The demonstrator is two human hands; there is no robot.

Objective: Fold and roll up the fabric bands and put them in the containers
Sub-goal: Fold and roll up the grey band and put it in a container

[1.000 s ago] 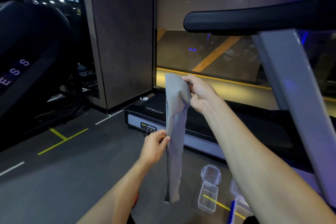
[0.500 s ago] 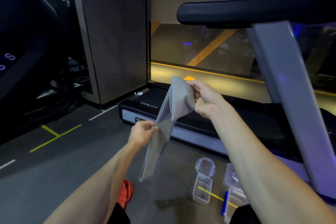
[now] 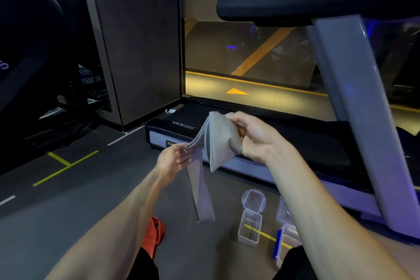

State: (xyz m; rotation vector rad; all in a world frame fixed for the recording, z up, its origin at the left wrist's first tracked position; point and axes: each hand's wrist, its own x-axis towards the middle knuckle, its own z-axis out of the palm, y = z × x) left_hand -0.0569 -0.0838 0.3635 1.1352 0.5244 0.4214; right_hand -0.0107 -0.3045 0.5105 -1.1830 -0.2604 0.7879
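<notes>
Above the gym floor (image 3: 56, 223), roughly at the middle of the view, the grey fabric band (image 3: 218, 141) was held in the air between both hands. Furthest left among the task's things, an orange band (image 3: 156, 232) lay on the floor by the person's knee, probably waiting its turn. Next came the left hand (image 3: 175, 159), whose grip looked loosely pinched on the band's stacked edges where the layers fanned out; blur made it hard to tell how firmly. From that point a long tail of the band hung straight down, free of the floor, which suggested the folding was only partly done. To its right the right hand (image 3: 252, 136) had thumb and fingers clamped on the folded bundle, holding it up so the layers stayed together while the other hand fed more length in. Below and right, an open clear container (image 3: 250, 227) stood on the floor with its lid (image 3: 253, 201) hinged back, ready to receive a roll, and a further container with a blue clip (image 3: 284, 241) sat just beside it, partly hidden by the right forearm. Behind ran the treadmill deck (image 3: 306, 141)
</notes>
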